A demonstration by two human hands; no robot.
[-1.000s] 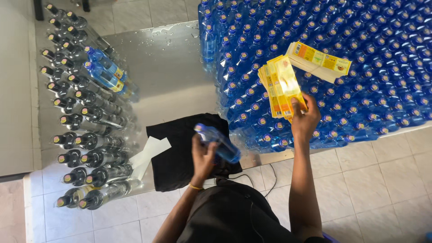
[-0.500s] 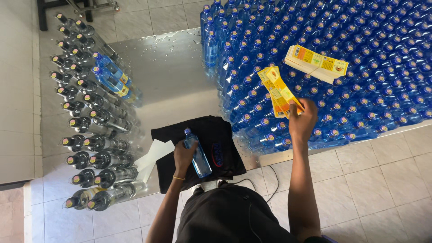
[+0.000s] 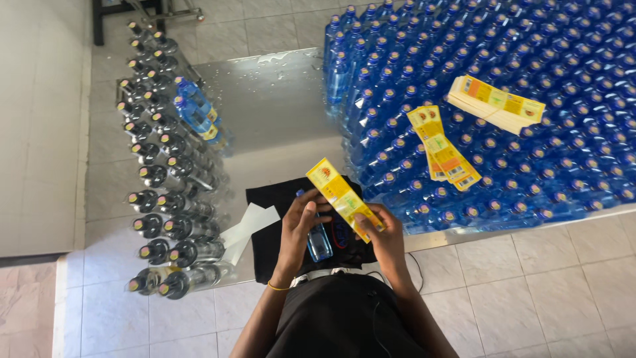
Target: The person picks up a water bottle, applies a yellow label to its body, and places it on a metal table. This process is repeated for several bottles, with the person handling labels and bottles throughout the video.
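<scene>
Yellow label [image 3: 342, 196], blue bottle [image 3: 318, 242], black cloth [image 3: 268, 225], silvery table [image 3: 278, 113]

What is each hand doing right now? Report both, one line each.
Left hand: closed on the blue bottle over the black cloth.
Right hand: closed, pinching the yellow label.
</scene>
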